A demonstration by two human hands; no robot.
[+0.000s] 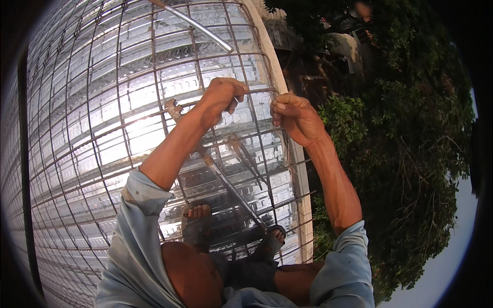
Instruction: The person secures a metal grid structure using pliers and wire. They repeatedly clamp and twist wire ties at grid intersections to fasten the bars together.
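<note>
My left hand (223,98) is closed, its fingertips at a rebar (205,97) of the steel mesh close to the edge; what they grip, if anything, cannot be made out. Across a small gap, my right hand (296,117) pinches thumb against fingers beside the mesh's outer end. Something thin seems to lie at those fingertips, too small to name. Below the hands, a pair of pincers (248,160) rests on the mesh with its handles spread. A long metal bar (233,189) slants from beneath my left forearm toward my foot; a rusty hooked head (173,109) shows beyond that forearm.
Shiny ribbed metal decking (141,136) lies under the rebar grid. Another metal pipe (197,26) rests on it at the far side. A pale edge board (304,205) borders the deck on the right, with bar ends jutting past it. Trees (405,138) stand beyond. My sandalled feet (277,237) are on the grid.
</note>
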